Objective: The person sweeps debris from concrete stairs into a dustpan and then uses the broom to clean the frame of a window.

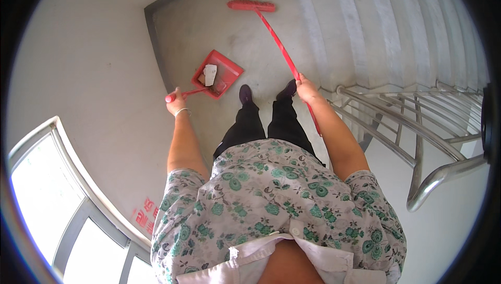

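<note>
My left hand (177, 101) grips the handle of a red long-handled dustpan (231, 73), out to the left of my feet. In the pan lie a white piece (210, 75) that looks like paper or card, a brownish scrap and some fine dirt. My right hand (306, 88) is closed around the red pole (280, 46) of a broom. The broom's red bristle head (251, 5) is on the concrete floor ahead of me, farther out than the dustpan and apart from it.
Concrete steps (375, 29) rise on the right, beside a metal stair railing (395, 115). A pale wall (94, 72) with a dark skirting band (154, 41) borders the landing floor (188, 21) on the left. At lower left is a bright window (51, 190), with red writing on the wall near it.
</note>
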Motion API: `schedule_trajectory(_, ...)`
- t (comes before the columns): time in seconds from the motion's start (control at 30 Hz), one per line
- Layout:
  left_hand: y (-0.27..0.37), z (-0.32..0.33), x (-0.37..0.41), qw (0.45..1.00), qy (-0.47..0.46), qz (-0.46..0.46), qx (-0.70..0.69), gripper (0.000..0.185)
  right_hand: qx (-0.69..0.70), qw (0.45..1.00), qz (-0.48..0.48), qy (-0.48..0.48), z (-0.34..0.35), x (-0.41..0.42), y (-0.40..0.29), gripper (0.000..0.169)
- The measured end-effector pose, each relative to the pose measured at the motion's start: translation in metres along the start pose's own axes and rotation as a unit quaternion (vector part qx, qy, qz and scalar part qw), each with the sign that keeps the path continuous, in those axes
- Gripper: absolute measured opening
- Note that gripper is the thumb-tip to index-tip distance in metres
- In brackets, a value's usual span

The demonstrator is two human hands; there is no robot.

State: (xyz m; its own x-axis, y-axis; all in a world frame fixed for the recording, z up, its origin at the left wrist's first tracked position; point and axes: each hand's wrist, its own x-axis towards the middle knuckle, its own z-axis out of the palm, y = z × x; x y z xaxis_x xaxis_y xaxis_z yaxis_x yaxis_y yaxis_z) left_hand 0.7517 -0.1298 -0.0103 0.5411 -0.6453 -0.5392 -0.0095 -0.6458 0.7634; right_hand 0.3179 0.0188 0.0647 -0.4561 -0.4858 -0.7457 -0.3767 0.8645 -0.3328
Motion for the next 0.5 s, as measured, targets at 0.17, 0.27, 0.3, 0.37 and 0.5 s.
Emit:
schedule_trajectory(0.17, -0.038, -0.003, -0.007, 1.000, 0.010, -0.007, -0.012, 0.017, -0.037, 0.994, -0.017, -0.098, 0.034, -0.045, 0.007, 0.033)
schedule_trajectory(0.27, -0.062, -0.006, -0.006, 1.000, 0.003, -0.009, 0.023, 0.015, 0.014, 0.979, 0.008, -0.203, 0.024, -0.090, 0.019, 0.022)
schedule_trajectory(0.3, -0.069, -0.008, -0.004, 0.999, 0.010, 0.025, 0.027, 0.016, 0.083, 0.959, 0.077, -0.260, 0.017, -0.105, 0.021, 0.020)
schedule_trajectory(0.37, -0.079, -0.012, 0.004, 0.998, 0.019, 0.023, 0.055, 0.016, 0.163, 0.931, 0.096, -0.311, -0.012, -0.130, 0.029, 0.029)
schedule_trajectory(0.5, -0.094, -0.018, 0.023, 0.995, 0.014, 0.051, 0.085, 0.018, 0.174, 0.945, 0.055, -0.273, -0.024, -0.158, 0.040, 0.040)
